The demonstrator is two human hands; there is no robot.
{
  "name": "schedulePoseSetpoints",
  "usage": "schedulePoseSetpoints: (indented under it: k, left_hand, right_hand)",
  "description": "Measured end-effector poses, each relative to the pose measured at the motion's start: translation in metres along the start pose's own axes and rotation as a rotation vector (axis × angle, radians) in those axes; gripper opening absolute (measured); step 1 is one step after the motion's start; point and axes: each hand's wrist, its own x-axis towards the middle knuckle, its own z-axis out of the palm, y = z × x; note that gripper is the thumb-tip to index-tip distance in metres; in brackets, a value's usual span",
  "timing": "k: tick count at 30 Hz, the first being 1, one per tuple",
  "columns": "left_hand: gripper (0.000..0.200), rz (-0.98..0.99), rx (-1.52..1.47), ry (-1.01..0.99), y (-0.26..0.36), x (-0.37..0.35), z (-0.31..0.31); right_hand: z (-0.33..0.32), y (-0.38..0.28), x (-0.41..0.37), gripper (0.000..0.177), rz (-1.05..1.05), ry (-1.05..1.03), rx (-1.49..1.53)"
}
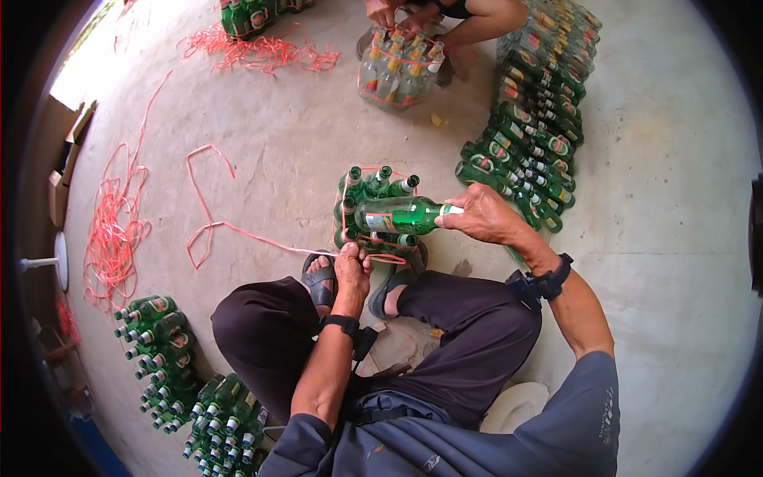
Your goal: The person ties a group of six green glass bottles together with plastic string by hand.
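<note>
A green glass bottle (401, 215) lies level in my right hand (486, 215), whose fingers close round its neck. The bottle's base points left, over a cluster of upright green bottles (373, 187) that stands between my feet. Pink-orange plastic twine (367, 168) runs round this cluster. My left hand (351, 266) is closed at the near side of the cluster, pinching the twine, with a small loop (388, 258) sticking out to its right. From that hand a loose length of twine (262, 238) trails left over the floor.
A long stack of bottles (528, 151) lies to the right. Tangled twine (118, 238) is heaped at left, and more twine (246, 52) at the back. Bundled green bottles (163, 350) stand lower left. Opposite, another person's hands (385, 14) touch a tied bundle of clear bottles (397, 75).
</note>
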Motion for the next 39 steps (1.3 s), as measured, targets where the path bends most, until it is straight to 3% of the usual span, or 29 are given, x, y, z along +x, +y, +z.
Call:
schedulePoseSetpoints:
  k: [10, 12, 19, 25, 31, 39]
  left_hand:
    - [0.013, 0.029, 0.051, 0.007, -0.004, -0.001, -0.005]
    - [0.013, 0.030, 0.046, 0.002, -0.003, -0.001, -0.005]
    - [0.011, 0.052, 0.069, -0.012, -0.003, -0.003, -0.005]
    - [0.011, 0.054, 0.100, 0.014, -0.004, 0.000, -0.006]
    - [0.014, 0.089, 0.054, 0.101, -0.004, -0.001, -0.005]
    - [0.016, 0.079, 0.056, 0.029, 0.000, -0.002, -0.003]
  right_hand:
    - [0.027, -0.038, 0.025, 0.033, -0.040, 0.105, -0.392]
    - [0.031, -0.046, 0.033, 0.026, 0.002, -0.011, -0.496]
    - [0.055, -0.052, 0.054, 0.025, -0.119, 0.055, -0.506]
    - [0.058, -0.073, 0.068, 0.019, -0.126, -0.054, -0.573]
    - [0.062, -0.070, 0.079, 0.019, -0.159, -0.023, -0.541]
    - [0.065, -0.075, 0.075, 0.017, -0.162, -0.096, -0.638]
